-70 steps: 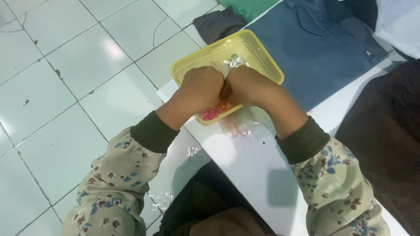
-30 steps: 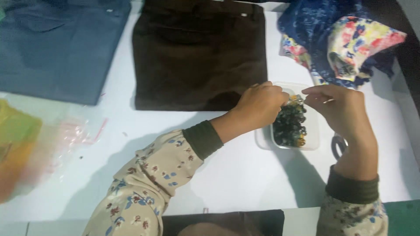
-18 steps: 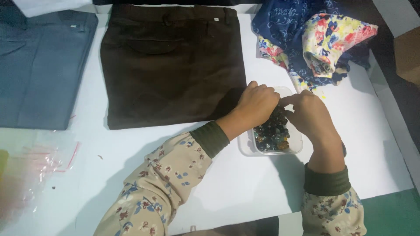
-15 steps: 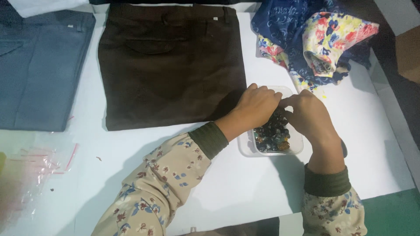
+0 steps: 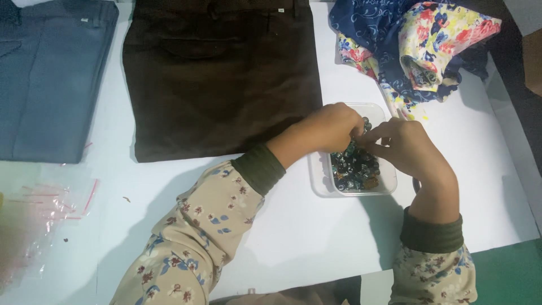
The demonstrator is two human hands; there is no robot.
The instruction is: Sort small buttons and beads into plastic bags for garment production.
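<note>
Head view looks down on a white table point(image 5: 316, 237), smooth and matte, with a shallow clear plastic tray point(image 5: 353, 189) sitting near its middle right. Small glassy beads point(image 5: 354, 169) fill the tray — dark, with teal and amber glints, too small to tell apart singly. Both hands meet over the tray's far end. The left hand point(image 5: 327, 129) is curled, knuckles up, fingertips pinched down among the beads; the right hand point(image 5: 407, 148) bends in from the other side, its thumb and forefinger drawn together against the left fingertips. Whether either pinch actually holds a bead cannot be told, since the fingers hide the contact. Sleeves are soft beige cloth with small flowers, ending in ribbed olive cuffs. Folded dark brown trousers point(image 5: 220, 79) lie flat just beyond the left hand, their top edge cut off by the frame; folded blue-grey trousers point(image 5: 51, 73) lie beside them. A crumpled floral cloth point(image 5: 418, 45) — navy, yellow, pink — sits past the tray. Thin clear bags point(image 5: 39, 209) with red strips lie blurred at the left edge.
</note>
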